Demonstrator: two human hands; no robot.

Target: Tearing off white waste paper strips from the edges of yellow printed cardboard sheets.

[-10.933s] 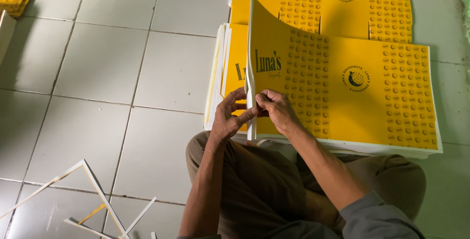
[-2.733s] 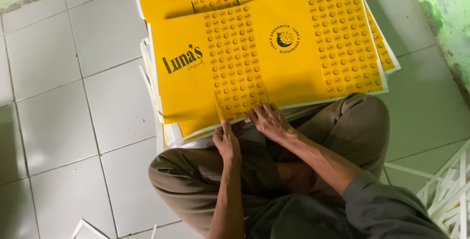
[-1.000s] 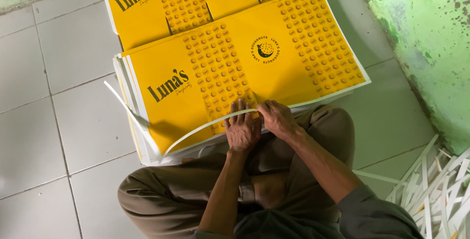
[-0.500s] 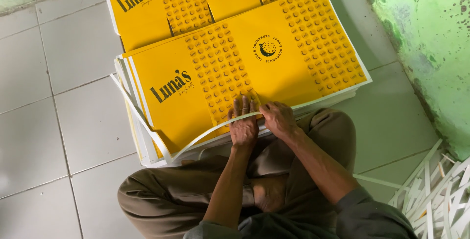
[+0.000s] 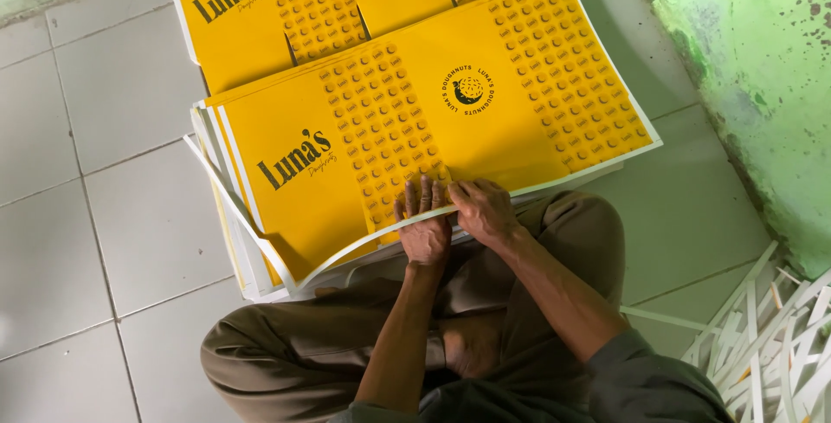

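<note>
- Nearest, below the fingers: crossed legs in brown trousers (image 5: 286, 354) on the tiled floor (image 5: 95, 215), both forearms reaching forward from the lap.
- Left hand (image 5: 426, 228): wrist straight, fingers spread and laid flat over the near edge of the top sheet (image 5: 485, 137); thumb hidden beneath, so cannot tell whether pinching or only pressing.
- Right hand (image 5: 481, 211): just beside the left and touching it, wrist bent inward, fingers curled over the same edge and grasping it.
- Step in hand, judging by the raised edge: parting the uppermost yellow printed sheet from the stack (image 5: 234, 241); near edge bowed up off the sheets under it, to the left of the fingers.
- Next move likely calls for a firm pinch on one sheet only and an even lift along the edge, to avoid creasing or dragging a second sheet.
- Beyond the fingertips: the rest of the sheet lying flat on the stack, directly on the floor.
- Farther on: another pile (image 5: 234, 33) of the same yellow sheets.
- Off to the right: white offcut strips (image 5: 762, 336) and a green wall (image 5: 744, 59).
</note>
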